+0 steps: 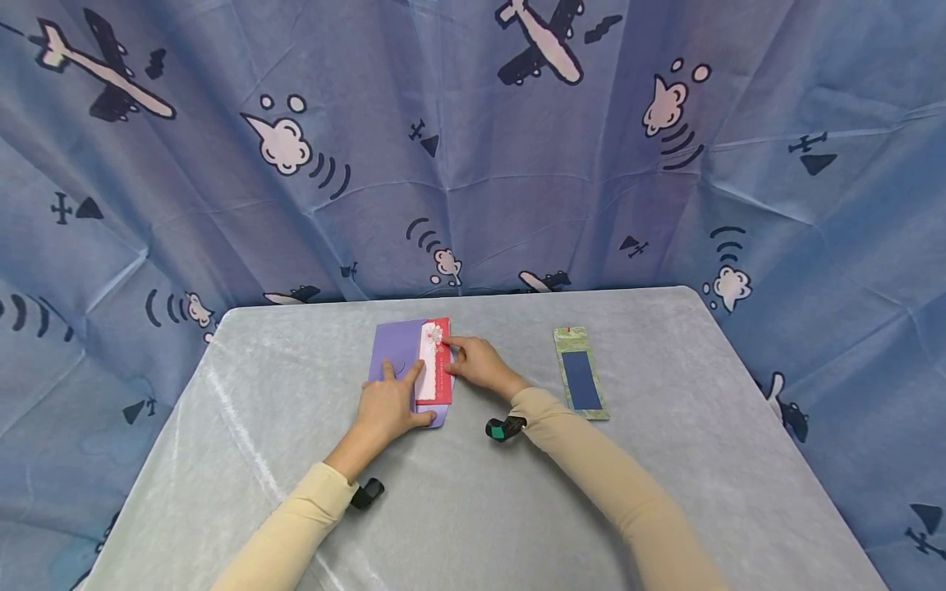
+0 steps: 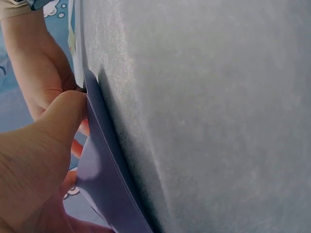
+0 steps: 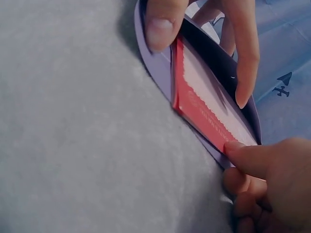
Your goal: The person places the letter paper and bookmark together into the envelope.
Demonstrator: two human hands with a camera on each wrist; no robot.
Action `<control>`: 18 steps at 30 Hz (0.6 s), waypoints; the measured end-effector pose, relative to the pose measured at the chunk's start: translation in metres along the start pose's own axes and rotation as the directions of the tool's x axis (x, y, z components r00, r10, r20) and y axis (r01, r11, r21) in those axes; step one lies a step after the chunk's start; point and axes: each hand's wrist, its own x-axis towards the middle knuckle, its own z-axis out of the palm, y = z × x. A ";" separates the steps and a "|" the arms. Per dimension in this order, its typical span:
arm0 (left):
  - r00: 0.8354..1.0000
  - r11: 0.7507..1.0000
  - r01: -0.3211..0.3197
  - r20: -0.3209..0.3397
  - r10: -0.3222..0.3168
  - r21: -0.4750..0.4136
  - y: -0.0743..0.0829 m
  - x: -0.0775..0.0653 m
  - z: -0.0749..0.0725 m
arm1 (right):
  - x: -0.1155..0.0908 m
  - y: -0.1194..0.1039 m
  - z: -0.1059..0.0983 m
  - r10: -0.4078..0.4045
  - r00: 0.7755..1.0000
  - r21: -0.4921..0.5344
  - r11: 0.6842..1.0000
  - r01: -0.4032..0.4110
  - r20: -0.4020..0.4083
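A purple envelope (image 1: pixel 395 341) lies on the grey table, its right side gaping in the right wrist view. Partly inside it is a red and white card (image 1: pixel 443 386) with a flower decoration and small print. My left hand (image 1: pixel 388 406) holds the envelope near its lower end, fingers spread over the front panel and thumb at the open edge (image 3: pixel 163 29). My right hand (image 1: pixel 480 364) pinches the card's right edge; its thumb (image 3: pixel 248 158) lies on the red border and the other fingers curl below. The card's inner part is hidden by the envelope's front.
A green patterned bookmark-like strip with a dark blue panel (image 1: pixel 581 380) lies to the right, beyond my right forearm. The grey cloth-covered table (image 1: pixel 458 525) ends at a blue curtain (image 1: pixel 458 205) printed with planes. A black strap device (image 1: pixel 506 428) is on the right wrist.
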 end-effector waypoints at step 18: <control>1.000 1.000 0.009 0.003 -0.009 0.014 0.000 0.000 0.001 | -0.002 0.003 0.000 -0.013 0.999 -0.052 0.999 0.011 -0.049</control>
